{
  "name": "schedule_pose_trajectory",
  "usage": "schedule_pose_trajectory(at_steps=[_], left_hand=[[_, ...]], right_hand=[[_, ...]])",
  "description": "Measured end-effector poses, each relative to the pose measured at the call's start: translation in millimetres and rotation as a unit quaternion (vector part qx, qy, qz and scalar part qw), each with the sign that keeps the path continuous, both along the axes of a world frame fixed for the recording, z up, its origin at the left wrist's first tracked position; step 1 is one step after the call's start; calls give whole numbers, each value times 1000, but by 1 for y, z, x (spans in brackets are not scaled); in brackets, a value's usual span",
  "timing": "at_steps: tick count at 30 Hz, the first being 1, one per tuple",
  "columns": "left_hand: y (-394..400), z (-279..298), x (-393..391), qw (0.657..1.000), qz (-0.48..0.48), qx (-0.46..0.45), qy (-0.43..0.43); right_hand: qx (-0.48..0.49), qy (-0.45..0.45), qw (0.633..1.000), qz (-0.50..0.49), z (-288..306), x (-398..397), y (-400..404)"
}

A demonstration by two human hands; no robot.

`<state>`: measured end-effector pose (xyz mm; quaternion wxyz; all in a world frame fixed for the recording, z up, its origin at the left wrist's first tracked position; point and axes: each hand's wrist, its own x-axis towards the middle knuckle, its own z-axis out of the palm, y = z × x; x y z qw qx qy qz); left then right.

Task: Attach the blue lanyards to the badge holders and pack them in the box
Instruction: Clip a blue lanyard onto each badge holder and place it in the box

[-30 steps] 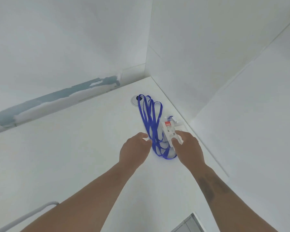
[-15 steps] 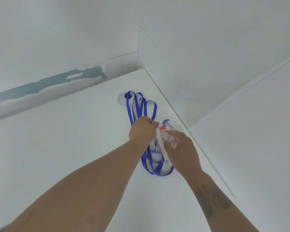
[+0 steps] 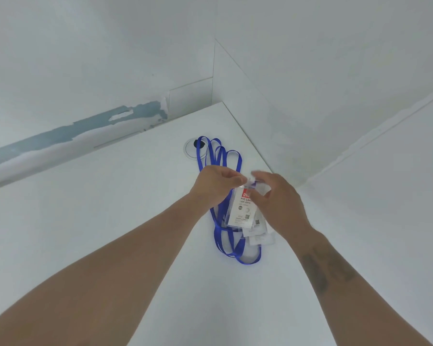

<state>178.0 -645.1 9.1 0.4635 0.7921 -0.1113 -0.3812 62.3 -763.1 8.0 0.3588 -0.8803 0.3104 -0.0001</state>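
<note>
Several blue lanyards (image 3: 220, 156) lie in a loose bundle on the white table (image 3: 110, 208), near its far right corner. My left hand (image 3: 216, 184) pinches the top edge of a clear badge holder (image 3: 241, 211) with a white and red printed card inside, lifted above the lanyards. My right hand (image 3: 278, 198) is beside it, fingers curled at the holder's top right corner. More clear badge holders (image 3: 260, 236) lie under it on the table. No box is in view.
A round white cable grommet (image 3: 191, 152) with a dark hole sits in the table just beyond the lanyards. White walls close the table in at the back and right. A strip of peeled blue paint (image 3: 85, 128) runs along the back wall.
Both hands have risen from the pile, lifting one badge holder clear of the lanyards. The left hand shifted right onto the holder's top edge. The camera moved closer.
</note>
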Motion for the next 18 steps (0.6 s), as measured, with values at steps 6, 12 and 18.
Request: schedule_pose_trajectory(at_steps=[6,12,18], left_hand=[[13,12,6,1000,-8,-11,0],[41,20,13,998,-6,26,48],[67,29,12,966,125,-94,204]], right_hand=[[113,-17,993,-37,11,11,-2],[284,-57,942,-168,26,17,7],[383,-74,901,-188,37,15,18]])
